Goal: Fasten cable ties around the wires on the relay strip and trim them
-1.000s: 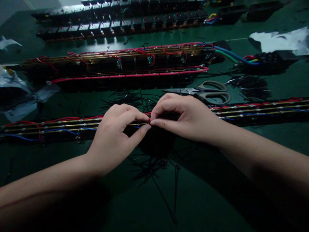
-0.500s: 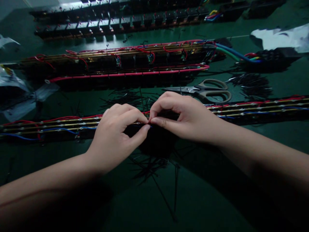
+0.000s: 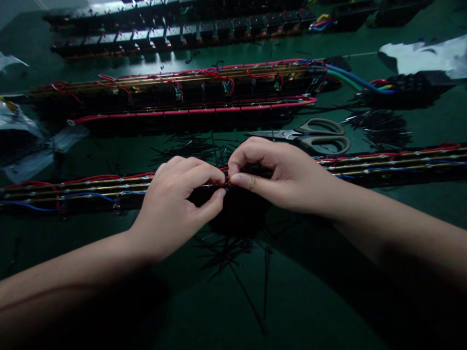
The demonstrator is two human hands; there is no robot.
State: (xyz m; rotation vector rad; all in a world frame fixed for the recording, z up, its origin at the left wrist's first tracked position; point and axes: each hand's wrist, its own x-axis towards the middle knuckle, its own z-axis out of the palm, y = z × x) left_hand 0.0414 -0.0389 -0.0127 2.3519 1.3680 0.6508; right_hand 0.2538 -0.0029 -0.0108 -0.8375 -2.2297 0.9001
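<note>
A long wired strip [image 3: 83, 192] with brass rails and red and blue wires runs across the green table from left to right. My left hand [image 3: 177, 204] and my right hand [image 3: 277, 175] meet over its middle, both pinched. Their fingertips touch at one spot on the strip's wires. What they pinch is too small and dark to name. Loose black cable ties [image 3: 233, 253] lie on the table just below my hands.
Scissors [image 3: 310, 136] lie behind my right hand. A second wired strip [image 3: 189, 95] lies further back, and more black strips [image 3: 175, 34] sit at the far edge. A heap of black ties [image 3: 379, 127] is at right; plastic bags [image 3: 25, 141] at left.
My hands stay at the same spot on the strip. The fingertips shifted slightly, the right thumb and forefinger pressing closer to the left ones.
</note>
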